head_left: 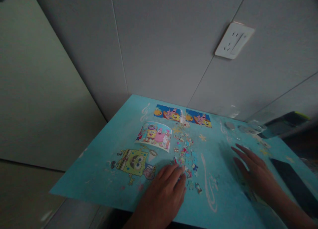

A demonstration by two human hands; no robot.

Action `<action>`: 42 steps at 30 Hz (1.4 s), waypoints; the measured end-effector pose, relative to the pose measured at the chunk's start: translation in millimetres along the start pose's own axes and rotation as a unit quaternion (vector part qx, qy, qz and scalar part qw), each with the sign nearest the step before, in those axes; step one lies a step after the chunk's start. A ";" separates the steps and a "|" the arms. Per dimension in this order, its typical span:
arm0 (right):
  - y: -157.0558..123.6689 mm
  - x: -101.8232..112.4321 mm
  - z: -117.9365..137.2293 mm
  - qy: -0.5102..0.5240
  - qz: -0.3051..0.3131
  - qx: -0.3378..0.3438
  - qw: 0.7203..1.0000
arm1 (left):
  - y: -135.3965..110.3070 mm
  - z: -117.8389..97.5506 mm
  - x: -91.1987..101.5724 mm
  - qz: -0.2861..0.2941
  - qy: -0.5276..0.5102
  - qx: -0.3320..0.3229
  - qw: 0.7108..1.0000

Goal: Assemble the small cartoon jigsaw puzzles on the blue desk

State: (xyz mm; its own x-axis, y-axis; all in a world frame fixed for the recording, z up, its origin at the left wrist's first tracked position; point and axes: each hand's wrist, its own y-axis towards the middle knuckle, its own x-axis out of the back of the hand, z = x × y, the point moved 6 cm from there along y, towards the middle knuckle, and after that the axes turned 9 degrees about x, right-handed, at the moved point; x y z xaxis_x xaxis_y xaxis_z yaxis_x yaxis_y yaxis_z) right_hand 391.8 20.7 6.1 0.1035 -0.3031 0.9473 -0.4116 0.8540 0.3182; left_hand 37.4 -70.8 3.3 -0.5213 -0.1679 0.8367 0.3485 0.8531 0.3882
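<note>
My left hand (165, 189) rests palm down at the near edge of a heap of small jigsaw puzzle pieces (186, 151). Its fingers are slightly bent, with small gaps between them, and the tips touch the pieces; the thumb is hidden. Just beyond lies a curved cartoon picture sheet (155, 135). Over the right side of the table hovers my right hand (255, 172), fingers apart and nothing seen in it. A few loose pieces (198, 188) lie to the right of my left hand.
Two blue cartoon picture cards (167, 113) (198, 118) lie at the back of the turquoise table (99, 169), against the wall. Clear plastic packaging (254, 126) sits at the back right. A dark flat object (293, 182) lies beyond my right hand. A socket (235, 40) is on the wall.
</note>
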 end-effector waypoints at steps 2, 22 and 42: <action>25.2 -3.8 48.6 0.033 0.029 0.081 0.996 | -0.4 0.9 -0.5 -0.005 0.001 0.000 1.000; 97.1 -36.6 170.5 0.134 0.087 0.257 0.953 | 16.6 54.9 41.7 -0.063 0.190 0.117 0.973; 68.8 -50.6 115.6 0.175 0.085 0.242 0.951 | 7.0 71.5 20.3 -0.040 0.162 0.123 0.978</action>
State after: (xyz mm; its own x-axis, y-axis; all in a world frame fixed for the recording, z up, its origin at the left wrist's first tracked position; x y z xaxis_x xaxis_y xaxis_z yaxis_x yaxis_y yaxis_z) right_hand 253.6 45.9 -24.2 0.2585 0.0525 0.9646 -0.8084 0.5583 0.1863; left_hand -26.4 -32.9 -4.6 -0.2509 -0.3529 0.9014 0.0981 0.9171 0.3864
